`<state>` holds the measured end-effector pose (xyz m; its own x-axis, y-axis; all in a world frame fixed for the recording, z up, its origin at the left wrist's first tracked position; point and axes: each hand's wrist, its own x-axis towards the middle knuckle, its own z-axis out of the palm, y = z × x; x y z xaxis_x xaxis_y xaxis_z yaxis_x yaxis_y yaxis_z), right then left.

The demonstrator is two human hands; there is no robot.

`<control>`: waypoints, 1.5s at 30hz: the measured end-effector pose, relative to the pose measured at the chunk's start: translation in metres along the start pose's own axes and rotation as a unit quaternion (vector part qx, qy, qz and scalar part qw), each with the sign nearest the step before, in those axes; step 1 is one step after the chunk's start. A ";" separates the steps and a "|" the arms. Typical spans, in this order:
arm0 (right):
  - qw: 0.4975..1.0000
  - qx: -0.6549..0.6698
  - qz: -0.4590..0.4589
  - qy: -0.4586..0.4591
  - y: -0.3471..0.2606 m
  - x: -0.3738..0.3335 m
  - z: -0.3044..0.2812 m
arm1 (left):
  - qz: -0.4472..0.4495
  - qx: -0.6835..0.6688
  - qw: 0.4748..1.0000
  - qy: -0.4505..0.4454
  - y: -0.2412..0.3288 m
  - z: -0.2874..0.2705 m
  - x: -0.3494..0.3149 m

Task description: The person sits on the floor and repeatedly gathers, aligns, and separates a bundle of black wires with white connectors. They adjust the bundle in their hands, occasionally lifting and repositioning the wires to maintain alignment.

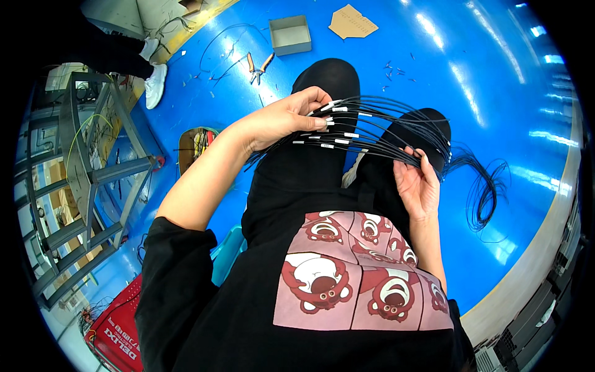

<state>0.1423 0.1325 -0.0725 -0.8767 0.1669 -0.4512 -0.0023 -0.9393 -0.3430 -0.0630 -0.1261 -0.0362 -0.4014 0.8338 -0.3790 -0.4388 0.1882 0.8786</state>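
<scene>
A bundle of thin black wires (pixel 390 127) with white label sleeves lies across my knees, fanned out between my hands. My left hand (pixel 294 115) is closed on the wires near their labelled ends, thumb and fingers pinching some of them. Toward the other side, my right hand (pixel 418 180) holds the bundle's lower strands between thumb and fingers, palm turned up. Past the right hand, the long tail of the wires (pixel 486 192) hangs down in loose loops near the blue floor. How many strands each hand grips cannot be made out.
Pliers with orange handles (pixel 258 68), a grey open box (pixel 290 35) and a cardboard piece (pixel 352 22) lie on the blue floor (pixel 477 111), with scattered wire scraps. A metal frame (pixel 93 173) stands left. Another person's white shoe (pixel 155 85) is at upper left; a red box (pixel 118 328) sits lower left.
</scene>
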 end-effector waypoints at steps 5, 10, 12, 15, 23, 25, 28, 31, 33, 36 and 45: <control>1.000 -0.015 0.013 0.020 -0.002 0.001 -0.002 | 0.011 0.002 1.000 0.001 0.003 0.002 -0.001; 0.997 -0.063 0.034 -0.035 -0.002 -0.012 -0.006 | 0.009 0.016 1.000 0.010 0.007 0.004 -0.002; 0.994 -0.076 0.050 -0.057 0.000 -0.016 -0.009 | 0.005 0.033 0.999 0.013 0.008 0.003 -0.002; 0.991 -0.105 0.058 -0.061 -0.001 -0.017 -0.010 | 0.002 0.058 0.998 0.022 0.007 0.004 -0.001; 0.985 -0.136 0.070 -0.074 0.000 -0.017 -0.017 | 0.067 0.292 0.954 -0.005 0.006 0.002 -0.001; 0.985 -0.136 0.064 -0.082 0.000 -0.016 -0.017 | 0.018 0.335 0.941 -0.037 0.016 0.003 -0.003; 0.986 -0.128 0.061 -0.083 0.001 -0.016 -0.017 | -0.012 0.375 0.925 -0.062 0.022 0.005 -0.006; 0.988 -0.121 0.041 -0.091 0.003 -0.017 -0.013 | -0.039 0.410 0.906 -0.098 0.026 0.004 -0.003; 0.989 -0.117 0.043 -0.085 0.003 -0.017 -0.013 | -0.026 0.420 0.901 -0.107 0.026 0.003 -0.002; 0.989 -0.114 0.047 -0.084 0.003 -0.017 -0.014 | -0.027 0.422 0.897 -0.129 0.026 0.001 -0.002; 0.991 -0.115 0.031 -0.063 0.000 -0.018 -0.019 | -0.018 0.408 0.908 -0.092 0.034 0.008 -0.006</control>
<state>0.1678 0.1348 -0.0804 -0.9250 0.0582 -0.3755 0.1505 -0.8513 -0.5027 -0.0688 -0.1205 -0.0016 -0.2251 0.8778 -0.4229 0.3237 0.4767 0.8173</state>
